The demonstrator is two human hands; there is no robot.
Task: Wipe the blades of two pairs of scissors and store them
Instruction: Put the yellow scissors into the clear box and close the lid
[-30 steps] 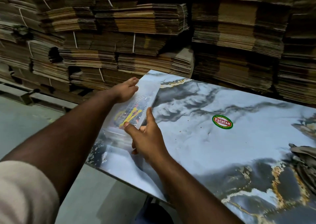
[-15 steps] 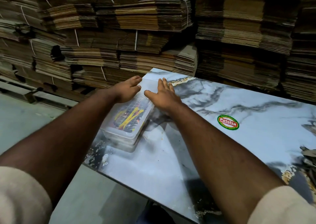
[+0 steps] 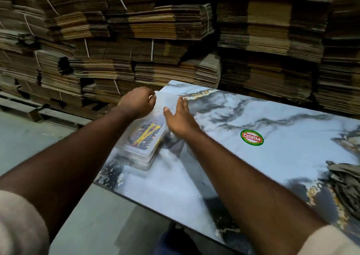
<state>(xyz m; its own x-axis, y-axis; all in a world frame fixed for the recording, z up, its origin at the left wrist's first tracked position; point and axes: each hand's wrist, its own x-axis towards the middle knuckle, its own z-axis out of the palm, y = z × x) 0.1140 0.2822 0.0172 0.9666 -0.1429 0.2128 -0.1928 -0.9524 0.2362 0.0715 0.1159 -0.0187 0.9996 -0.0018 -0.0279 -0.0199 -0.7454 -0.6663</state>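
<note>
Your left hand [image 3: 139,103] curls over the far left edge of the clear plastic box [image 3: 145,136], fingers bent against its lid, though motion blur keeps you from telling whether they actually pinch the rim; your right hand [image 3: 180,118] lies flat and straight-fingered along the box's right side, holding nothing.

Behind everything rise stacks of flattened cardboard [image 3: 165,40], tied in bundles. In front of them sits the marbled tabletop [image 3: 253,167], with the box at its far left corner. A crumpled grey cloth [image 3: 344,184] lies at the right edge, well apart from your hands, and a round green and red sticker [image 3: 251,137] sits between them. Inside the box, through the lid, you can see the scissors [image 3: 145,136], yellow handles among darker ones.

Judging by this, you are at the storing end of the task: scissors in, lid on. What remains looks like seating that lid fully, so press evenly along both long edges and check each corner before you let go.
</note>
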